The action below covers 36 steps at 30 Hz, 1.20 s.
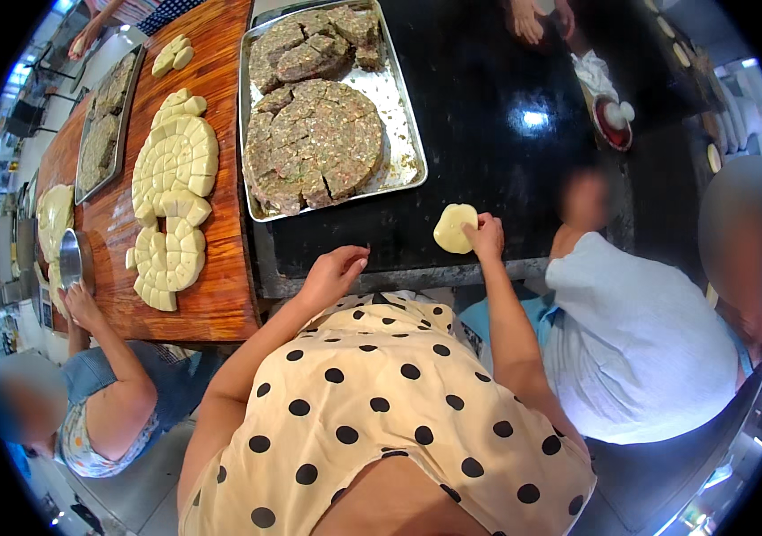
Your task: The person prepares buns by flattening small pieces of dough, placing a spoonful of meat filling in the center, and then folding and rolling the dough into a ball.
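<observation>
My right hand grips a flat, pale disc of dough by its right side, over the black worktop. My left hand is to its left near the worktop's front edge, its fingers loosely bent and apart, with nothing visible in them. Beyond it a metal tray holds large, cut slabs of speckled ground filling. Left of that, cut portions of pale dough lie in clusters on the wooden table.
A second tray of filling and a metal bowl in a co-worker's hand are at left. Another co-worker sits close at right. More hands are at the far side, near a red dish with a white object.
</observation>
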Available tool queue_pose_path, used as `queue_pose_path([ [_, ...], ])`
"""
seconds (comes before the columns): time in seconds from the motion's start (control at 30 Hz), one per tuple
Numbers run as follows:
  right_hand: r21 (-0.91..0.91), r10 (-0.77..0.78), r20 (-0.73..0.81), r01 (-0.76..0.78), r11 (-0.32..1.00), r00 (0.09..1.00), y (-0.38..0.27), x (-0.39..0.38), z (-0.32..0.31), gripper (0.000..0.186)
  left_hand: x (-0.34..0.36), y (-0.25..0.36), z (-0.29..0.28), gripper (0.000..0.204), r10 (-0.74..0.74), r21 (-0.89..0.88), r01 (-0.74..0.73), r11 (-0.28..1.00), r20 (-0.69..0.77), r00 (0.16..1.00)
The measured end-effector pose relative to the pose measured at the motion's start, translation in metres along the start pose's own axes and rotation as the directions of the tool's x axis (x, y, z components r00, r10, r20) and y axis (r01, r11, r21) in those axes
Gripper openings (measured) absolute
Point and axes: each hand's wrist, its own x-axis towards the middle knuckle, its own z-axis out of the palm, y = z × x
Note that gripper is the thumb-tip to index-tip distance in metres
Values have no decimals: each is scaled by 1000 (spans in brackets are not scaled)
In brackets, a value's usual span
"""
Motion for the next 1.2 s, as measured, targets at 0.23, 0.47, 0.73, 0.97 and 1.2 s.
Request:
queue_pose_path([
  [0.23,624,-174,415,-140,769,893,-79,-29,-51,24,32,11,-8,36,-142,-393,154,906,60,988],
  [0.47,842,-461,432,-162,515,775,-221,-42,-88,27,52,38,-49,56,1,-927,376,13,376,927],
  [0.73,723,-285,238,27,690,928,-231,72,9,30,63,4,-118,51,-238,-890,346,297,282,929],
  [0.97,516,-292,227,140,845,929,-247,194,96,45,56,-31,-162,44,-336,-868,279,412,141,931],
  [1.2,338,-353,412,219,915,840,-279,219,127,65,77,-42,-173,44,-363,-856,315,410,164,917],
])
